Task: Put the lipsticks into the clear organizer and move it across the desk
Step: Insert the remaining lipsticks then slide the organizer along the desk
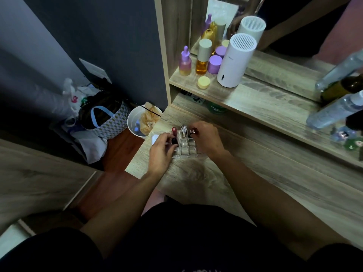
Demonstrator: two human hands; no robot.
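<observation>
The clear organizer [185,149], a grid of small square cells, sits at the left end of the wooden desk [245,173]. A red lipstick [174,130] and a silver-capped lipstick [184,128] stand upright in its back row. My left hand [162,152] is at the organizer's left side, fingers closed on a dark lipstick [174,141] over a left cell. My right hand [206,138] is at the back right corner, fingertips pinching a dark red lipstick [192,132].
A raised shelf [255,95] behind the desk carries purple and amber bottles [202,59], a yellow jar [203,82] and a white cylinder [234,61] before a mirror. Clear bottles [334,110] lie at the right. A white bin [143,120] and bags stand on the floor, left.
</observation>
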